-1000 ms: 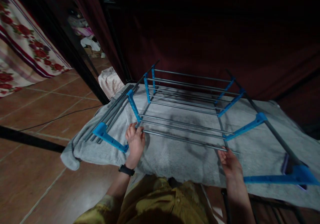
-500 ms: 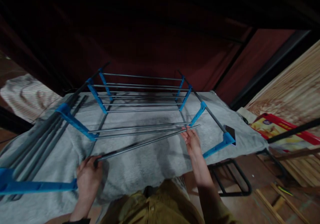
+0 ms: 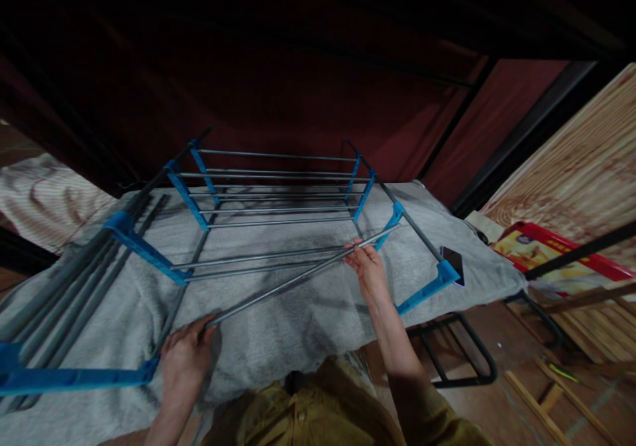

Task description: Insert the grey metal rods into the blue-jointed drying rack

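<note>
A thin grey metal tube (image 3: 283, 287) slants across the near side of a partly assembled rack (image 3: 278, 175), which has blue plastic brackets and grey rods. My left hand (image 3: 187, 352) is closed around the tube's near-left end, beside a blue bracket (image 3: 74, 378). With fingers pinched, my right hand (image 3: 366, 265) grips the tube toward its other end. That far end rises past the fingers and crosses in front of a blue bracket (image 3: 388, 226) on the right side. Two rods (image 3: 258, 259) lie just behind the held tube, joined to the left bracket.
Several loose grey tubes (image 3: 94, 287) lie at the left on the grey blanket (image 3: 278, 340). A phone (image 3: 453, 265) rests by the right corner bracket (image 3: 450, 272). A red and yellow box (image 3: 551, 254) stands farther right. Below are a black metal frame (image 3: 462, 353) and wooden pieces (image 3: 541, 399).
The tube's right end has risen and moved farther back, so it slants more steeply. Both hands still hold it; my left hand shifted slightly right. The view has turned a little.
</note>
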Available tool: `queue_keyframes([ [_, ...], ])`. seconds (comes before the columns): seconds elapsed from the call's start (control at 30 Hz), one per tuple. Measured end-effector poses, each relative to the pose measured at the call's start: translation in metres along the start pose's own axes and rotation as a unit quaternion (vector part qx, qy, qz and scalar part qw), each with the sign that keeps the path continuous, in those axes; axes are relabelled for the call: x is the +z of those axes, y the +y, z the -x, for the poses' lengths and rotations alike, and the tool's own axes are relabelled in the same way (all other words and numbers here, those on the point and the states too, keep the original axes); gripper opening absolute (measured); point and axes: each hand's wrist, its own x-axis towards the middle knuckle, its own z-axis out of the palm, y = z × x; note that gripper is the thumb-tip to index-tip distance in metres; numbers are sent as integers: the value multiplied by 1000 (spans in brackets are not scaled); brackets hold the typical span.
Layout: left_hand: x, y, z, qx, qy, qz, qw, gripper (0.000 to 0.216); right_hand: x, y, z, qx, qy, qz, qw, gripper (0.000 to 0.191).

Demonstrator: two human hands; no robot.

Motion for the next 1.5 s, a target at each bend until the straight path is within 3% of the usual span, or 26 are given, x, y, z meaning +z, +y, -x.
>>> queue_keyframes([
  [0.3,9,26,7,44,-64,109,991,35,21,4,11,15,-48,14,999,37],
  [0.5,9,54,7,71,-68,177,979,35,40,10,23,32,-83,21,996,39],
  [0.83,13,111,-1,31,-90,259,961,35,63,37,42,51,-136,53,988,38],
  [1.1,17,132,7,31,-94,326,940,29,66,18,38,-35,-145,89,985,39],
  [1.3,6,135,3,33,-94,350,932,26,65,-6,33,-115,-152,151,970,39],
  [1.5,-6,140,-8,40,-79,356,930,24,68,-12,41,-150,-166,187,957,35],
])
